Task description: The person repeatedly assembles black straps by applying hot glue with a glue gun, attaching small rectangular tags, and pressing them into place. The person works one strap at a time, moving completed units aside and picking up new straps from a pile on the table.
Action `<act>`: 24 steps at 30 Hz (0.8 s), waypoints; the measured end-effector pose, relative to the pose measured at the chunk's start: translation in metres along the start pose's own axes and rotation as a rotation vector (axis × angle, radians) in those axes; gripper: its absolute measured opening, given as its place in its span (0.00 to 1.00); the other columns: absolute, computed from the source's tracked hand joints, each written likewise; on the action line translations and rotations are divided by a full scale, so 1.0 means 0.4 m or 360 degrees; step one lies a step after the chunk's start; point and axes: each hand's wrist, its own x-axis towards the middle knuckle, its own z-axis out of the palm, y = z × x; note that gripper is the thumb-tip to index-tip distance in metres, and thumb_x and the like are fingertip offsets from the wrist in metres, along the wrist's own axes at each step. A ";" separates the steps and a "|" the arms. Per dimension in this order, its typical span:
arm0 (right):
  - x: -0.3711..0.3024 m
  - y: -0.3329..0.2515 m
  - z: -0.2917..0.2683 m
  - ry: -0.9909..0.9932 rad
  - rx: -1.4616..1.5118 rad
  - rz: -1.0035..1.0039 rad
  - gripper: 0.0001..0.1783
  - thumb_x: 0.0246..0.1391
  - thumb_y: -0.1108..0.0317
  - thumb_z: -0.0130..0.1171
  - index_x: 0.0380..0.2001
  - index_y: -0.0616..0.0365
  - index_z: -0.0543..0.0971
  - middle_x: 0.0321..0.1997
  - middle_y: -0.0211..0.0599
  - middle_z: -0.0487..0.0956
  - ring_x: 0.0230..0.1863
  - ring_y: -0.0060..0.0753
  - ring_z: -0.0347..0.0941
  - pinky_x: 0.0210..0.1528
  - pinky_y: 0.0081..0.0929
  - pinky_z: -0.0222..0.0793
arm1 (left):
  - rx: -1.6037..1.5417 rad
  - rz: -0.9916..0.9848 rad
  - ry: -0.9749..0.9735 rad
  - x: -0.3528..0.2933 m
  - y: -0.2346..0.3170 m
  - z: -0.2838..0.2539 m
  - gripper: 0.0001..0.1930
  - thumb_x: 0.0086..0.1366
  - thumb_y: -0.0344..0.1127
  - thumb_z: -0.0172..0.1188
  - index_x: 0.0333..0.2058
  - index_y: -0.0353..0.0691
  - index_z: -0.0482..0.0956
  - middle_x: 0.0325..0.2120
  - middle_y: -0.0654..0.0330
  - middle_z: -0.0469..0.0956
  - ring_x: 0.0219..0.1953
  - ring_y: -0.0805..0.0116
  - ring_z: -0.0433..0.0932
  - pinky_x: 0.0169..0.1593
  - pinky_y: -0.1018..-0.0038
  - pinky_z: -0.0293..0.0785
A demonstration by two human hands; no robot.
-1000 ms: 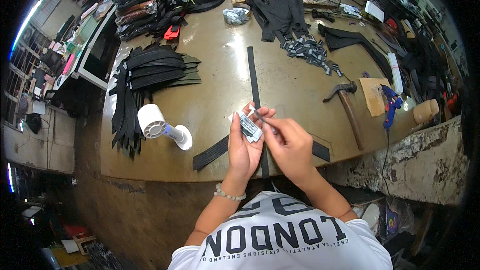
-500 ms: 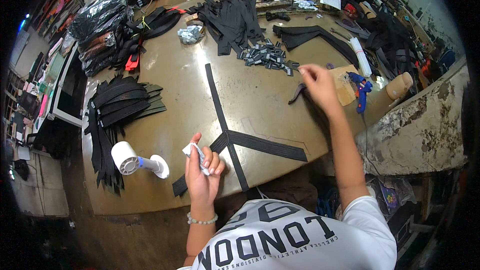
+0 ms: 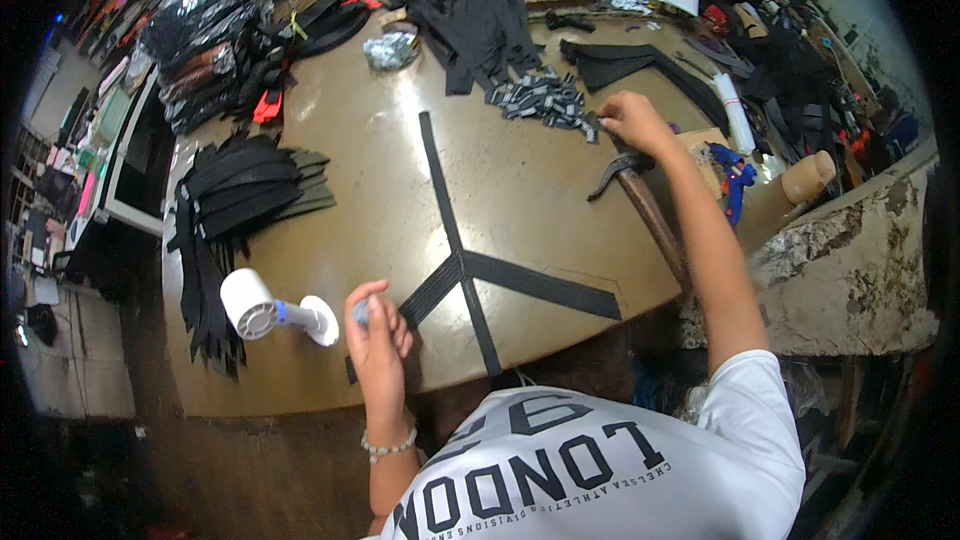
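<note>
My left hand [image 3: 378, 345] is closed around a small greyish-white piece [image 3: 361, 312], mostly hidden by the fingers, over the table's front edge. Under and beside it lies a black webbing strap piece [image 3: 540, 285] with arms branching from a stitched centre, flat on the table. My right hand [image 3: 640, 122] reaches far to the right, thumb and fingers pinched at the edge of a heap of small dark grey tags [image 3: 540, 100]. Whatever sits between those fingertips is too small to make out. Below the right forearm rests a hammer [image 3: 648, 208] with a brown handle.
A white handheld fan [image 3: 250, 302] and a bundle of black straps [image 3: 240, 190] are at left. More black straps [image 3: 475, 25] lie at the back. To the right are a blue glue gun [image 3: 735, 180], a cardboard roll [image 3: 808, 176] and a rough wall edge [image 3: 850, 270].
My left hand has shifted left and turned, so the whitish piece shows less. My right hand has moved slightly up and right by the tags. The hammer shows more fully as the view shifted.
</note>
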 end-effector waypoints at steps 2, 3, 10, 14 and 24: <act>0.008 0.008 0.005 0.0060 -0.0004 -0.0024 0.10 0.47 0.72 0.67 0.33 0.65 0.80 0.35 0.50 0.82 0.38 0.48 0.81 0.43 0.38 0.75 | 0.0467 0.0140 0.0003 0.016 -0.009 0.003 0.12 0.74 0.41 0.50 0.46 0.40 0.75 0.20 0.68 0.65 0.19 0.79 0.62 0.23 0.80 0.60; 0.008 0.006 0.001 0.0095 -0.0034 -0.0069 0.10 0.47 0.72 0.67 0.33 0.65 0.80 0.34 0.50 0.82 0.37 0.47 0.80 0.41 0.38 0.74 | 0.0742 0.0243 0.0024 0.024 -0.017 0.008 0.11 0.73 0.40 0.52 0.44 0.40 0.77 0.21 0.66 0.69 0.20 0.75 0.66 0.24 0.77 0.63; -0.138 -0.202 -0.075 0.0356 0.0863 0.0063 0.14 0.53 0.67 0.66 0.41 0.62 0.81 0.29 0.34 0.79 0.27 0.24 0.73 0.32 0.26 0.72 | 0.1880 0.0423 -0.0061 0.017 -0.053 0.048 0.10 0.65 0.39 0.61 0.44 0.46 0.82 0.33 0.52 0.82 0.32 0.54 0.81 0.36 0.65 0.75; -0.352 -0.390 0.021 -0.0195 0.1644 0.0248 0.17 0.55 0.69 0.66 0.48 0.62 0.81 0.34 0.32 0.82 0.27 0.20 0.77 0.33 0.19 0.74 | 0.1888 0.0351 -0.0097 -0.014 -0.051 0.052 0.11 0.64 0.40 0.63 0.44 0.48 0.82 0.30 0.52 0.82 0.28 0.54 0.81 0.34 0.64 0.75; -0.471 -0.534 0.159 -0.0034 0.1543 0.0222 0.11 0.58 0.76 0.61 0.44 0.69 0.81 0.36 0.39 0.83 0.36 0.25 0.81 0.41 0.22 0.79 | 0.1856 0.0461 -0.0092 -0.045 -0.059 0.049 0.11 0.63 0.40 0.63 0.43 0.48 0.83 0.28 0.52 0.82 0.26 0.54 0.80 0.30 0.66 0.74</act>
